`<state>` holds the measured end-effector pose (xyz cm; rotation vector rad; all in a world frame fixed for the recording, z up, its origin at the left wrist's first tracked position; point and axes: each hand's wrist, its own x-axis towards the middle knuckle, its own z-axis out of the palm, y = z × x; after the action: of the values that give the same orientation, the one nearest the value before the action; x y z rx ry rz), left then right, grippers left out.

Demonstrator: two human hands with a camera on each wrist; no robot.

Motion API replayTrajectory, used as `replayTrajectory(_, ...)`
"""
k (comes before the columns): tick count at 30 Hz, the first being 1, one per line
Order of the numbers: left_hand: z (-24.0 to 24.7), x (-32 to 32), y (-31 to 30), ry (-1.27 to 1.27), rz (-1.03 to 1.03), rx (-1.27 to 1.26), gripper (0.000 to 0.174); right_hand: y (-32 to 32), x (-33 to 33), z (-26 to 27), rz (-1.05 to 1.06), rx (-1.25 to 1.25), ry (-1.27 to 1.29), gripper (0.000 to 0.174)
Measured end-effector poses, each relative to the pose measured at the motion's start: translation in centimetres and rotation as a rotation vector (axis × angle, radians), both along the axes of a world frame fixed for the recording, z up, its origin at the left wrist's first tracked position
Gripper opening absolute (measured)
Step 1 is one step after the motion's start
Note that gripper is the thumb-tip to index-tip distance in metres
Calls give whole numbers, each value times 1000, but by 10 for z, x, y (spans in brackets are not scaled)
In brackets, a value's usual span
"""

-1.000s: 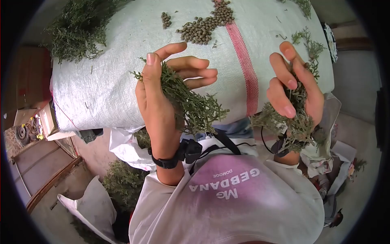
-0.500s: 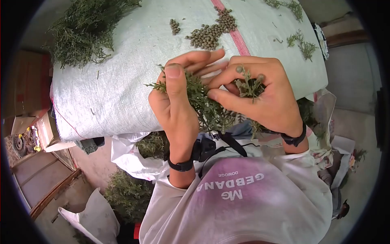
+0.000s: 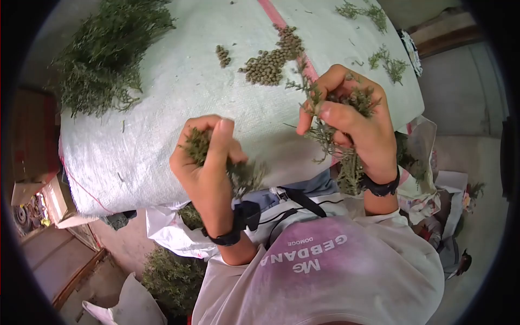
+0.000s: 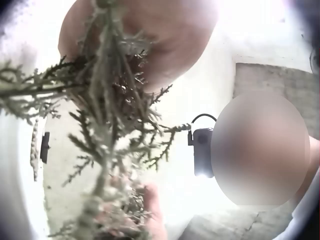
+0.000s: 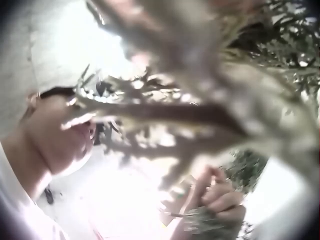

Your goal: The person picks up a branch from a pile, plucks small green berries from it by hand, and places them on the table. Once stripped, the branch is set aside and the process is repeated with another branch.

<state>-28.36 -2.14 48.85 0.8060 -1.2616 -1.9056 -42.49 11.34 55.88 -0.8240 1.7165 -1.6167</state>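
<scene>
Pale floor [image 3: 125, 241], brown cardboard box [image 3: 35, 138]

HEAD: above, facing forward-down over the white sack [image 3: 143, 162], near edge mid-frame | LEFT WRIST: close on sprigs [image 4: 107, 115], angled up towards the person's head [image 4: 260, 150] | RIGHT WRIST: nearer, sprigs blurred, angled up, same head | SHARED head/right wrist: left hand [image 3: 206, 170]

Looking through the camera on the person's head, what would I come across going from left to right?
Brown cardboard box → big pile of greenery → left hand holding a sprig → larger heap of small round balls → right hand holding more sprigs.
</scene>
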Motion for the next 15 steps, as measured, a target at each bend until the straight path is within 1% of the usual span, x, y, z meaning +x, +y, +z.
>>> replayTrajectory(1, 2, 4, 0, 135, -54, 126, 7, 0, -2, -4, 0, -1, 41, 12)
replayTrajectory(2, 5, 4, 2, 118, -77, 122, 7, -3, 7, -13, -53, -47, 115, 9)
replayTrajectory(3, 8, 4, 5, 94, -93, 120, 9, -3, 8, -17, -37, -9, 296, 9)
replayTrajectory(5, 13, -3, 16, 173, -75, 217, 14, -5, 19, -12, -55, 156, 432, 9)
replayTrajectory(6, 15, -1, 12, 121, -209, 215, 16, -6, 22, -12, -41, 157, 422, 9)
replayTrajectory(7, 12, -3, 13, 116, -197, 217, 16, -7, 24, -11, -58, 157, 499, 9)
replayTrajectory(8, 7, -8, 17, 143, -127, 207, 17, -8, 25, -12, -77, 157, 580, 9)
replayTrajectory(9, 3, -11, 19, 170, -60, 200, 18, -8, 26, -13, -71, 160, 577, 9)
replayTrajectory(11, 2, -12, 18, 175, -53, 227, 18, -9, 27, -16, -93, 177, 543, 12)
replayTrajectory(12, 4, -16, 18, 178, -21, 188, 17, -9, 26, -17, -83, 180, 543, 12)
replayTrajectory(14, 6, -17, 14, 172, 29, 156, 16, -9, 21, -19, 63, 190, 448, 15)
replayTrajectory(15, 5, -16, 11, 178, 11, 174, 17, -10, 19, -19, 70, 199, 441, 15)
